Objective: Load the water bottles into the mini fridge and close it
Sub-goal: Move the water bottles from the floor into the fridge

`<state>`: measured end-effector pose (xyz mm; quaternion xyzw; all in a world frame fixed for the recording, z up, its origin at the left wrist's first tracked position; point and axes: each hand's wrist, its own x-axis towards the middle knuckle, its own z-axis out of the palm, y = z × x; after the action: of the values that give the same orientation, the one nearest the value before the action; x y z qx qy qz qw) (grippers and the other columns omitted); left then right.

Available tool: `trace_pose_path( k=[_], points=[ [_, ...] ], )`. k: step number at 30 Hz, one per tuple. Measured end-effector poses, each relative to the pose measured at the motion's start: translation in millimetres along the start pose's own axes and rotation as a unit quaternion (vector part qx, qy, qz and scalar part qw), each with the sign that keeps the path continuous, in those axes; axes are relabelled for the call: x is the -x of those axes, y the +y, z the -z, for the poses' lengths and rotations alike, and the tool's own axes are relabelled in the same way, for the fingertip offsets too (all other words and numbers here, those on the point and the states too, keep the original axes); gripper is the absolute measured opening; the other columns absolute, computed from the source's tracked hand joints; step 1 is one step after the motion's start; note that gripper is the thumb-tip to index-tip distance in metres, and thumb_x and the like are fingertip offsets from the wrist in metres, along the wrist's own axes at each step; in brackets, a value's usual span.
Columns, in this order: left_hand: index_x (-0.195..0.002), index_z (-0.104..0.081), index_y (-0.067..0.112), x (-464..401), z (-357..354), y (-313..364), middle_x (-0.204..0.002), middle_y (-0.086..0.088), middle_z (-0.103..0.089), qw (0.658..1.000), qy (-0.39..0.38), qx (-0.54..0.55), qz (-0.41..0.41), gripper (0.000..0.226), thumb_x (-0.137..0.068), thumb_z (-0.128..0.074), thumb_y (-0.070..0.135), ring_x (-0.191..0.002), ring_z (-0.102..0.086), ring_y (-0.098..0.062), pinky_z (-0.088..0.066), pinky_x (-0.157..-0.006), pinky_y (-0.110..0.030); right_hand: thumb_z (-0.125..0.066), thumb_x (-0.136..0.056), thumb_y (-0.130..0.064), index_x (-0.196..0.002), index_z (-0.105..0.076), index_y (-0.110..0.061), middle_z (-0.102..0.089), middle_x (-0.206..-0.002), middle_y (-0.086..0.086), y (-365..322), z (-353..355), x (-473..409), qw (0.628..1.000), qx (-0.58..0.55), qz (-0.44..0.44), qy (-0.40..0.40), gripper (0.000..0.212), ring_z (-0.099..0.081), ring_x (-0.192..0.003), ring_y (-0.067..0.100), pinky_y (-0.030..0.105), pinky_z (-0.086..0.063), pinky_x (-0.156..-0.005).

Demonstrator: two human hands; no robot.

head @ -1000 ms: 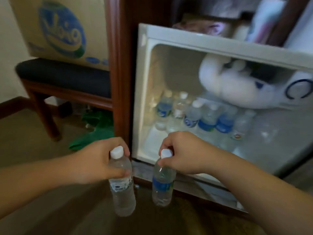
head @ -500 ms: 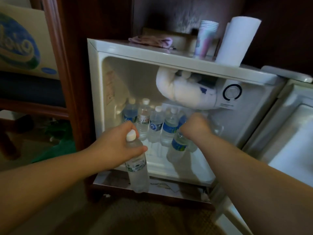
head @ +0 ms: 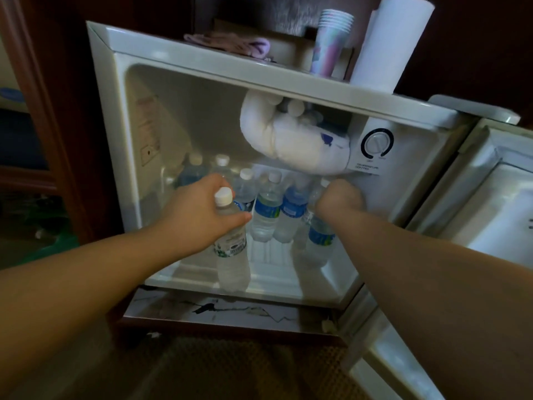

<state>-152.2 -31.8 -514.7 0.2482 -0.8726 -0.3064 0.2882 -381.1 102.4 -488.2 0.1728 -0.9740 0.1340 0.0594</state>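
The white mini fridge [head: 121, 116] stands open, its door [head: 490, 203] swung out to the right. My left hand [head: 199, 215] grips a clear water bottle with a white cap [head: 232, 255] by the neck, its base at the front lip of the fridge floor. Deeper inside on the right, my right hand [head: 340, 199] is closed over the top of a blue-labelled bottle [head: 320, 241] that stands on the fridge floor. Several more bottles [head: 266, 209] stand in rows behind. A frosted ice lump [head: 288, 142] hangs from the freezer section above them.
A thermostat dial [head: 376, 144] sits on the inner right wall. On top of the fridge are stacked paper cups [head: 331, 39], a paper towel roll [head: 389, 44] and a pink cloth [head: 230, 43]. A wooden frame [head: 43, 111] borders the left side.
Both hands have moved from the floor in front of the fridge into it with their bottles. The right bottle now stands inside; the left one has reached the front lip.
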Motion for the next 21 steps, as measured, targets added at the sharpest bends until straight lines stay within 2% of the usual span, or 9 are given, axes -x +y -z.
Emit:
trace_pose_path(
  k=[3,6,8,11,14,17,19,21],
  points=[
    [-0.096,-0.059,0.028,-14.8,-16.5,4.1,-0.086,0.01,-0.066,1.0,0.008,-0.004,0.014,0.044,-0.074,-0.086,0.055,-0.079,-0.063,-0.007,-0.053,-0.065,-0.032,-0.063,-0.096,-0.007,-0.112,-0.069,-0.004,-0.068,-0.12,0.015,0.4,-3.5,-4.7,0.999,0.042,0.019,0.008,0.018,-0.065,-0.113,0.032,0.038,-0.056,-0.091],
    [-0.086,-0.051,0.032,-23.6,-33.5,13.1,-0.078,0.014,-0.058,0.999,0.013,-0.009,0.028,0.042,-0.076,-0.087,0.052,-0.07,-0.052,0.002,-0.035,-0.054,-0.021,-0.063,-0.095,-0.008,-0.121,-0.065,-0.004,-0.063,-0.127,0.016,2.3,-6.9,-8.0,0.998,0.053,0.022,0.015,0.026,-0.061,-0.119,0.034,0.042,-0.054,-0.098],
    [-0.086,-0.05,0.033,-26.9,-44.4,17.9,-0.078,0.016,-0.055,0.999,0.01,0.002,0.042,0.041,-0.077,-0.087,0.049,-0.07,-0.049,0.002,-0.034,-0.054,-0.021,-0.064,-0.094,-0.009,-0.126,-0.06,-0.004,-0.061,-0.13,0.018,2.6,-13.1,-9.3,0.999,0.016,0.004,0.031,0.033,-0.059,-0.122,0.035,0.044,-0.053,-0.101],
    [-0.09,-0.055,0.025,-32.3,-57.2,18.6,-0.081,0.012,-0.057,0.998,0.009,0.012,0.057,0.041,-0.077,-0.087,0.048,-0.078,-0.057,-0.013,-0.039,-0.058,-0.029,-0.066,-0.093,-0.012,-0.133,-0.049,-0.006,-0.054,-0.136,0.022,2.0,-24.1,-5.1,0.995,-0.065,-0.045,0.057,0.044,-0.053,-0.127,0.037,0.044,-0.048,-0.104],
    [-0.089,-0.055,0.025,-36.0,-62.4,16.5,-0.08,0.011,-0.057,0.998,0.008,0.015,0.06,0.04,-0.077,-0.087,0.046,-0.076,-0.055,-0.012,-0.035,-0.053,-0.025,-0.065,-0.093,-0.01,-0.141,-0.041,-0.012,-0.04,-0.142,0.022,2.0,-37.6,9.4,0.982,-0.145,-0.082,0.088,0.054,-0.043,-0.131,0.039,0.042,-0.043,-0.104],
    [-0.092,-0.059,0.022,-39.7,-64.9,14.6,-0.083,0.007,-0.061,0.998,0.009,0.022,0.054,0.041,-0.076,-0.088,0.045,-0.078,-0.059,-0.015,-0.038,-0.055,-0.026,-0.072,-0.081,-0.008,-0.144,-0.034,-0.015,-0.033,-0.143,0.02,2.7,-56.6,32.5,0.961,-0.204,-0.068,0.173,0.073,-0.038,-0.129,0.039,0.045,-0.045,-0.102],
    [-0.095,-0.061,0.02,-41.6,-65.9,13.2,-0.086,0.003,-0.064,0.998,0.009,0.025,0.052,0.043,-0.075,-0.089,0.045,-0.081,-0.062,-0.018,-0.045,-0.06,-0.029,-0.069,-0.081,-0.011,-0.139,-0.041,-0.012,-0.039,-0.139,0.018,5.2,-68.3,53.5,0.947,-0.227,-0.039,0.226,0.064,-0.04,-0.128,0.036,0.044,-0.047,-0.1],
    [-0.096,-0.062,0.018,-42.7,-66.6,13.1,-0.087,0.001,-0.065,0.999,0.013,0.022,0.045,0.044,-0.074,-0.09,0.045,-0.081,-0.063,-0.019,-0.05,-0.066,-0.033,-0.065,-0.083,-0.013,-0.131,-0.05,-0.01,-0.048,-0.126,0.012,11.1,-84.7,76.5,0.945,-0.243,0.0,0.218,0.051,-0.047,-0.118,0.031,0.042,-0.046,-0.093]
  ],
)
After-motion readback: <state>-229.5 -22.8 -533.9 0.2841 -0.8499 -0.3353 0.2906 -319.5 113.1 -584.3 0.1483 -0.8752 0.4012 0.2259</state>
